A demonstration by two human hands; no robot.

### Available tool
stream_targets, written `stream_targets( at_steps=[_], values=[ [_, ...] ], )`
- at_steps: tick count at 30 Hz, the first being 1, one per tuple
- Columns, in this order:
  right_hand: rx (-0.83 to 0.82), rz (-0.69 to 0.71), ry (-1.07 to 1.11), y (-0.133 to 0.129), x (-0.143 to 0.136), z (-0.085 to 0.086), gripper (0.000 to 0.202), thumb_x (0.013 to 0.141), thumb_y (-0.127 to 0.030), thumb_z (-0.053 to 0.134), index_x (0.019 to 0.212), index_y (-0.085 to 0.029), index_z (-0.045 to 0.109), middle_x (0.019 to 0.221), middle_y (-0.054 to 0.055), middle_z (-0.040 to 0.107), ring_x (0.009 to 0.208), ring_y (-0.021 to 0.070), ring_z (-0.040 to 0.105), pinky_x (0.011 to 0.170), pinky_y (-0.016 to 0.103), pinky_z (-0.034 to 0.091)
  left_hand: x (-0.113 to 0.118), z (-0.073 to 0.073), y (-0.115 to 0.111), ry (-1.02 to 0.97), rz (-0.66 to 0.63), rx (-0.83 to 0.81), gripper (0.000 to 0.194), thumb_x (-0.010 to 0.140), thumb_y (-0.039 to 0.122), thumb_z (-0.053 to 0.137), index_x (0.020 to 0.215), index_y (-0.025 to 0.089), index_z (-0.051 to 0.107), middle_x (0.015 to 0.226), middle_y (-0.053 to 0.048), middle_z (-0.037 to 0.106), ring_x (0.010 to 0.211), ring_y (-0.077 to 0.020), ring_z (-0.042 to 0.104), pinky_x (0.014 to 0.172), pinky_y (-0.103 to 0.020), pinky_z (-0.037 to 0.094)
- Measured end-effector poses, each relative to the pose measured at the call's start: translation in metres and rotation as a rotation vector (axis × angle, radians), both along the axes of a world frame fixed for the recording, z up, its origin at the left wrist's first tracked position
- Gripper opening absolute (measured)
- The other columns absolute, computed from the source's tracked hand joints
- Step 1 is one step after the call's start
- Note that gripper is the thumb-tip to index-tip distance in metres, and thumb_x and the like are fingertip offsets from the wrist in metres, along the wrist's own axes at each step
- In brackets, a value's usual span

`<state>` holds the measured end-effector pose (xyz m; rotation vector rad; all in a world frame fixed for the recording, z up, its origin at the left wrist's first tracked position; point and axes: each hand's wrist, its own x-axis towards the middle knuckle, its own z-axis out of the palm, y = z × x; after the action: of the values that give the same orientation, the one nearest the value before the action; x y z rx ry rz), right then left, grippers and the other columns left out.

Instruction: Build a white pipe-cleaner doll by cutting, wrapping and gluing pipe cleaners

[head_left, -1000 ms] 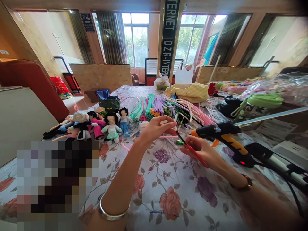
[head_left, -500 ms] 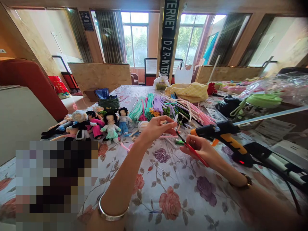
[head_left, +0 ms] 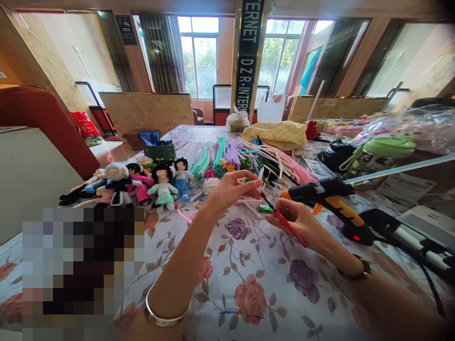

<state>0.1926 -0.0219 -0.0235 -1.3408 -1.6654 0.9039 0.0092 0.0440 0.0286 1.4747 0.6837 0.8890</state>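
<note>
Red-handled scissors [head_left: 291, 229] stay gripped in the right hand [head_left: 302, 221] beside the black-and-orange glue gun [head_left: 341, 210], blades [head_left: 268, 200] still at the slim white strip [head_left: 261, 174] the left hand [head_left: 232, 189] pinches.

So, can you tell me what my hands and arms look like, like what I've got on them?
Your left hand is ungloved, with a smooth, shiny silver bangle on that arm. Your right hand is ungloved too, with a dark bracelet at the wrist. I see no sleeves on the forearms.
</note>
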Motion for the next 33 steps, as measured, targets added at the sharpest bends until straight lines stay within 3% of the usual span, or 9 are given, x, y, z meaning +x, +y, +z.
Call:
stream_targets(
  at_steps=[13, 33],
  values=[
    [-0.005, 0.037, -0.012, 0.0025, 0.0019, -0.0042, 0.038, 0.072, -0.036, 0.071, 0.065, -0.021, 0.037, 0.058, -0.007, 0.033, 0.053, 0.0082, 0.029, 0.047, 0.023, 0.021, -0.0024, 0.006, -0.0006, 0.024, -0.027, -0.017, 0.017, 0.074, 0.028, 0.068, 0.076, 0.014, 0.058, 0.063, 0.0, 0.067, 0.061, -0.0092, 0.065, 0.071, -0.024, 0.051],
    [0.016, 0.032, -0.037, 0.004, 0.0023, -0.0035, 0.037, 0.073, -0.037, 0.07, 0.064, -0.02, 0.038, 0.058, -0.007, 0.033, 0.054, 0.0082, 0.029, 0.048, 0.023, 0.022, -0.0025, 0.0009, 0.0, 0.045, -0.031, -0.009, 0.02, 0.075, 0.033, 0.068, 0.078, 0.016, 0.059, 0.064, -0.001, 0.068, 0.063, -0.0098, 0.065, 0.07, -0.024, 0.051]
  ],
)
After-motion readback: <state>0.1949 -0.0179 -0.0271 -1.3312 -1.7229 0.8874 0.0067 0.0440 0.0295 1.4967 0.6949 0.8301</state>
